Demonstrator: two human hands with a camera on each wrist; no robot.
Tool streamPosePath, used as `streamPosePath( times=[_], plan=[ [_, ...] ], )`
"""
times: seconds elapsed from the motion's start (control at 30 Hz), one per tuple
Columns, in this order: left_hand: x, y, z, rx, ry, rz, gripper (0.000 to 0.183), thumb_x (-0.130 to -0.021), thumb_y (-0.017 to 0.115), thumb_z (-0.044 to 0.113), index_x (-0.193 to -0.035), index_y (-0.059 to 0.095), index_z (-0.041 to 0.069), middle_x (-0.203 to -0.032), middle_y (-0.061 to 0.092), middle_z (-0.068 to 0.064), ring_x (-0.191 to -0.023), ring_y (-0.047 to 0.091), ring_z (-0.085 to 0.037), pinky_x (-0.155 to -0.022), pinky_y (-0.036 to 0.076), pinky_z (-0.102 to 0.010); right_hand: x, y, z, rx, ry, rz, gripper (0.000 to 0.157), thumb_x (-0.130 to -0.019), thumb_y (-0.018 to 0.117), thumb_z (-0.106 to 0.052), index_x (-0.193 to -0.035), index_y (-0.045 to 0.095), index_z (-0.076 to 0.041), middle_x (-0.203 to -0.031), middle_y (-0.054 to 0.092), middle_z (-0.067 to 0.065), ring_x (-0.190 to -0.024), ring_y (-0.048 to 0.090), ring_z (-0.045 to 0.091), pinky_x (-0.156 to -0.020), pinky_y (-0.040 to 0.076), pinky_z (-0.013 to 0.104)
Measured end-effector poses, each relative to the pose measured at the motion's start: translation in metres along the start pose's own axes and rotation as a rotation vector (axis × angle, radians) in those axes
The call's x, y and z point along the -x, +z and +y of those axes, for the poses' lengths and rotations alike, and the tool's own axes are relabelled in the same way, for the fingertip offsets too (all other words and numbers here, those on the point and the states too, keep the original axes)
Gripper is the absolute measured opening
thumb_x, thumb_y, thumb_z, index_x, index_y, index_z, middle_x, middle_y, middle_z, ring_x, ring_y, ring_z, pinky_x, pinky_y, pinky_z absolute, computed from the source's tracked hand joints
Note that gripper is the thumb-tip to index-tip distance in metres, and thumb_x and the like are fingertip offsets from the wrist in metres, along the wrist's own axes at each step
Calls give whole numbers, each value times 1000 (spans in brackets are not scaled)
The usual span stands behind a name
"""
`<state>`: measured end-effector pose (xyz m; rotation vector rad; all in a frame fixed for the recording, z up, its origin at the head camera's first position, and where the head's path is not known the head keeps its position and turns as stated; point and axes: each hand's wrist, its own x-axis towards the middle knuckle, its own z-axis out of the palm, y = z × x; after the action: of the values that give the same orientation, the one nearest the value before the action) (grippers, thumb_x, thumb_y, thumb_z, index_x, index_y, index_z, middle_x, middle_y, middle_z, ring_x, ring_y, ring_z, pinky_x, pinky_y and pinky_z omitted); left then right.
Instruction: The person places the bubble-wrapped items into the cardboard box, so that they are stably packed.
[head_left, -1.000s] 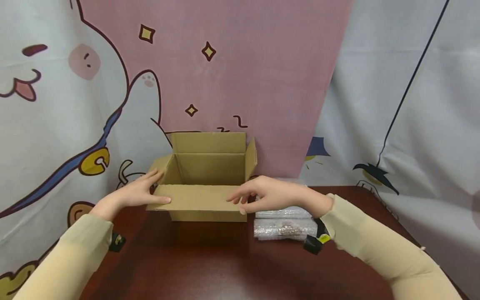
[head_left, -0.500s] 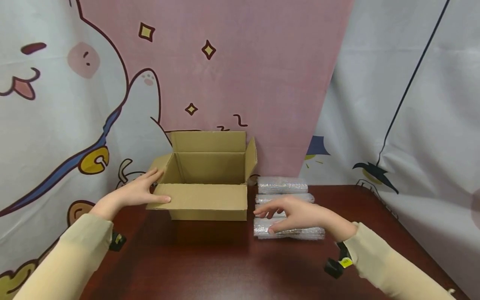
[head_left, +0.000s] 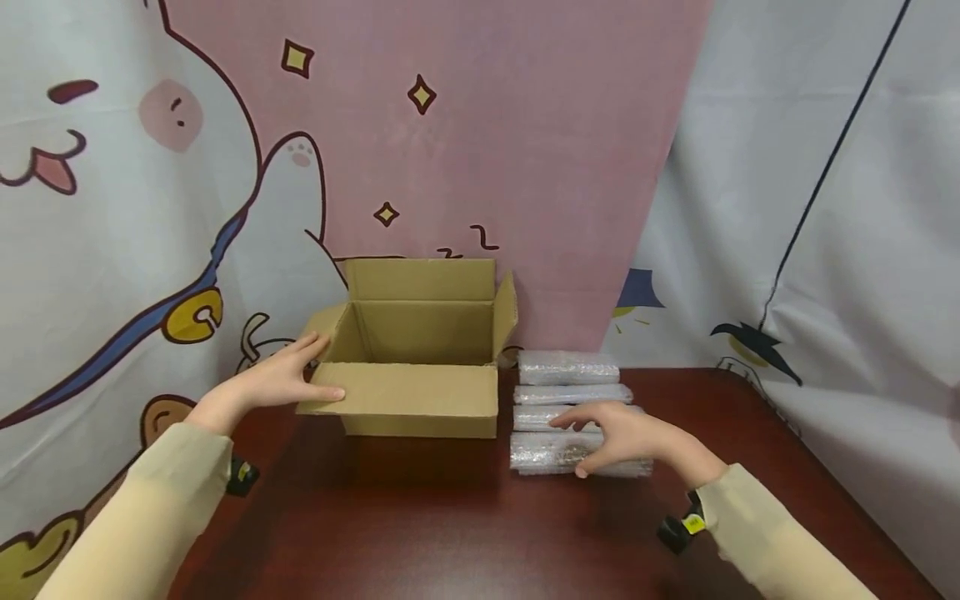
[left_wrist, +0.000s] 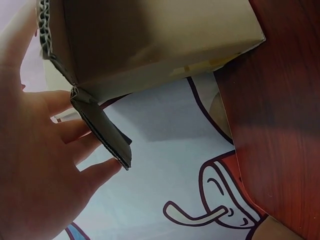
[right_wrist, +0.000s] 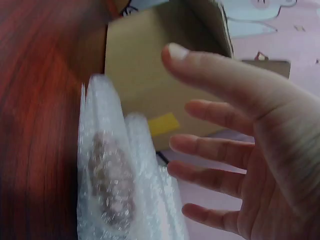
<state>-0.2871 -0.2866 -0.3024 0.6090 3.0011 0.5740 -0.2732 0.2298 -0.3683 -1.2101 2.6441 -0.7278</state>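
An open cardboard box [head_left: 422, 423] stands on the table with its flaps folded outward. My left hand [head_left: 281, 377] rests at its left front corner, thumb on the front flap [head_left: 420, 387] and fingers spread along the left flap [left_wrist: 102, 127]. Several bubble-wrapped packages lie in rows right of the box. The nearest package [head_left: 543, 454] shows something brownish through its wrap; its contents are not clear. Over the front packages hovers my right hand [head_left: 626, 433], fingers apart and slightly bent, holding nothing. In the right wrist view, the wrapped package [right_wrist: 107, 175] lies beside the fingers, apart from them.
The dark red-brown table [head_left: 420, 533] extends in front of the box and packages. A printed cloth [head_left: 525, 167] with cartoon figures hangs behind and to the left, close to the box's back. Another wrapped package [head_left: 567, 367] lies at the back of the rows.
My right hand has moved from the front flap to the right, over the bubble-wrapped packages, uncovering the rows behind. My left hand stays on the box, which has not moved.
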Motion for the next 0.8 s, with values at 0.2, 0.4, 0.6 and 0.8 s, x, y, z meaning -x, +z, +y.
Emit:
streamPosePath(
  times=[0.2,0.4,0.6,0.8],
  plan=[
    [-2,0,-1,-3,4,7,106,-82,70,57,-153,18,-2,-155,10,-33,-138,14,-54,-103,22,-70,-4,3,17,40,42,3,63,-73,84,-32,-127,64,-5,-123,64,3,-105,61,29,-84,50,50],
    [-1,1,-2,-2,0,7,106,-82,70,57,-153,18,-3,-155,10,-32,-139,13,-53,-103,22,-69,-10,8,27,78,44,-1,61,-73,85,-32,-124,65,-6,-121,66,3,-103,62,26,-83,51,46],
    [-2,2,-3,6,-1,13,106,-81,70,56,-153,19,-3,-155,10,-32,-139,14,-53,-103,22,-69,-13,14,32,90,62,-8,61,-72,85,-34,-124,66,-6,-118,67,3,-101,62,24,-81,52,40],
    [-1,3,-5,10,-3,13,106,-82,70,56,-153,18,-2,-155,10,-32,-139,14,-53,-103,22,-69,-16,22,35,137,33,8,58,-68,87,-29,-119,68,-6,-113,67,2,-99,62,19,-81,51,36]
  ],
)
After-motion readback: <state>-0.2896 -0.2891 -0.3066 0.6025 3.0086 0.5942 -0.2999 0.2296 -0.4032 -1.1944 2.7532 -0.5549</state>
